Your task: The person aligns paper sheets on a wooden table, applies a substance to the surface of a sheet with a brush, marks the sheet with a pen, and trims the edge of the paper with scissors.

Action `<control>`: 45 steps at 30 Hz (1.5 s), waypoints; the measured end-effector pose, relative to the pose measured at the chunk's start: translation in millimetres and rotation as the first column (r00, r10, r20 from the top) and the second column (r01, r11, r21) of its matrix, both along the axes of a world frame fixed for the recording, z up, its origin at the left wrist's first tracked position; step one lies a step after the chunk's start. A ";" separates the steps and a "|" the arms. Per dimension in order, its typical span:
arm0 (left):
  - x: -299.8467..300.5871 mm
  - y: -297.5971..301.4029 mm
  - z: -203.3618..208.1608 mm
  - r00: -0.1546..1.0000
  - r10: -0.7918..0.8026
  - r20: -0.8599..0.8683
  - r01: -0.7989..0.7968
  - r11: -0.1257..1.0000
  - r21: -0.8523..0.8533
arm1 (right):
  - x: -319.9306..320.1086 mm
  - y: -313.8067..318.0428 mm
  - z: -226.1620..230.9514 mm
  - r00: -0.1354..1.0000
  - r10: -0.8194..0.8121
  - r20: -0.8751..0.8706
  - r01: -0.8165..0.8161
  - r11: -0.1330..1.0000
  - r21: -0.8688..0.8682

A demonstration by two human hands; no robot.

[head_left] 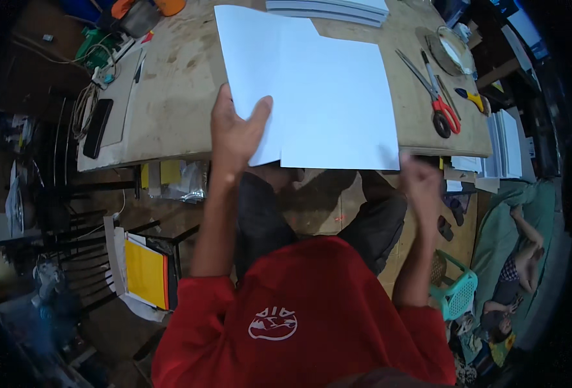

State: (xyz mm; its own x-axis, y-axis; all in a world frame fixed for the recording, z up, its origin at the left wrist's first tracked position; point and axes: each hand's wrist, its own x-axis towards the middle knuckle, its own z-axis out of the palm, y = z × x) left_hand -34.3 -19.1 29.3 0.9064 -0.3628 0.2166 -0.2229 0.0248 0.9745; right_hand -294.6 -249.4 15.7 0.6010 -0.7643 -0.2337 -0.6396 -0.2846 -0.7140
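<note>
White paper sheets [338,103] extend over the table's near edge in front of me. They look like two overlapping sheets or one folded sheet; I cannot tell which. My left hand [235,132] grips the left side, its thumb on top and its fingers behind the paper. That side is lifted and slightly curved. Close to the lower right corner is my right hand [422,184], its fingers curled and smeared by motion. Whether it touches the paper is unclear. Scissors [438,107] with red and black handles lie to the right of the sheets.
The worn table [176,84] bears a paper stack [328,10] at the back, a dark phone [97,128] at left, a yellow-handled tool [472,99] and a tape roll [451,48] at right. A green stool [455,294] stands below; a person [512,278] lies at far right.
</note>
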 end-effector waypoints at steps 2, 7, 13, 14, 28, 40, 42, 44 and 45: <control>-25.3 -2.4 2.7 0.996 0.067 0.055 -0.070 0.997 0.045 | 12.6 56.9 -5.2 0.971 -0.022 0.237 -0.108 0.845 0.524; -61.8 3.9 -2.4 0.957 -0.194 -0.215 0.160 0.973 -0.163 | 21.2 60.9 -35.0 0.693 -0.450 0.562 -0.004 0.778 0.628; -48.2 0.1 -18.8 0.946 -0.155 -0.286 -0.025 0.842 -0.540 | -16.5 18.5 -6.3 0.615 -0.342 0.710 -0.050 0.882 0.469; -57.1 -6.6 -19.8 0.911 -0.176 -0.372 -0.076 0.816 -0.572 | -12.7 17.0 0.0 0.603 -0.362 0.711 -0.025 0.882 0.470; -55.7 27.4 -5.9 0.989 -0.143 0.038 0.135 0.975 0.178 | 80.4 -76.4 12.4 0.774 -0.089 0.627 -0.054 0.977 0.205; 52.3 48.0 -12.9 0.976 -0.042 0.212 -0.067 0.875 0.479 | 82.0 -30.6 7.2 0.920 0.080 0.383 0.067 0.932 -0.356; 50.0 46.2 -24.1 0.981 0.001 0.196 -0.087 0.900 0.427 | 57.5 -15.0 3.2 0.891 0.048 0.451 0.063 0.972 -0.227; 41.9 50.8 -17.0 0.986 0.044 0.162 -0.105 0.915 0.389 | 39.1 15.2 12.6 0.929 0.007 0.370 -0.017 1.000 0.023; 34.5 49.8 -13.8 0.989 0.064 0.132 -0.111 0.915 0.388 | 35.8 28.4 11.1 0.906 -0.027 0.423 0.006 0.999 0.051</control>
